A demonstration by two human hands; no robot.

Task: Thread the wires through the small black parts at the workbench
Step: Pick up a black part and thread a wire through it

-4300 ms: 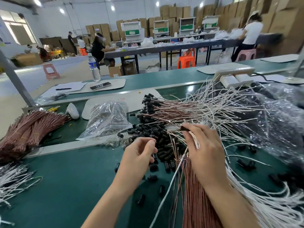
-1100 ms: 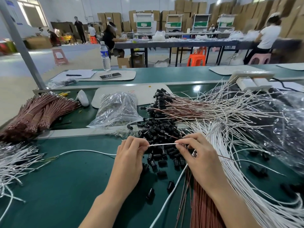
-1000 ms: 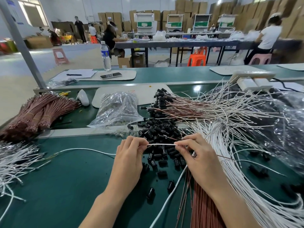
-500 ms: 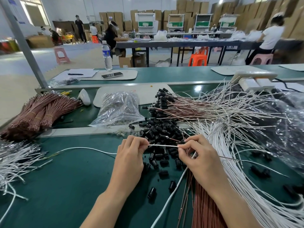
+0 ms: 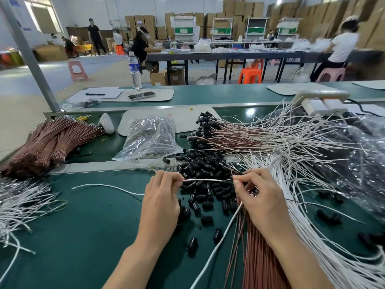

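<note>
A white wire (image 5: pixel 202 180) runs level between my two hands, above a heap of small black parts (image 5: pixel 205 174) on the green bench. My left hand (image 5: pixel 161 203) pinches the wire near its left end, and the wire's tail (image 5: pixel 108 187) trails off to the left across the bench. My right hand (image 5: pixel 260 201) pinches at the wire's right tip; whether a black part sits between those fingers is hidden. Under my right forearm lie a brown wire bundle (image 5: pixel 260 257) and a fan of white wires (image 5: pixel 325 247).
Finished wires with black parts (image 5: pixel 210 134) lie behind the heap. A clear bag of parts (image 5: pixel 149 138) sits at centre back, tied brown bundles (image 5: pixel 48 142) at the left, loose white wires (image 5: pixel 18 203) at the far left, crinkled plastic (image 5: pixel 362 163) at the right. Other people work at far tables.
Earlier my hands were picking in the heap; now they hold a white wire stretched between them. Over the last second my right hand's fingertips shifted slightly at the wire's tip.
</note>
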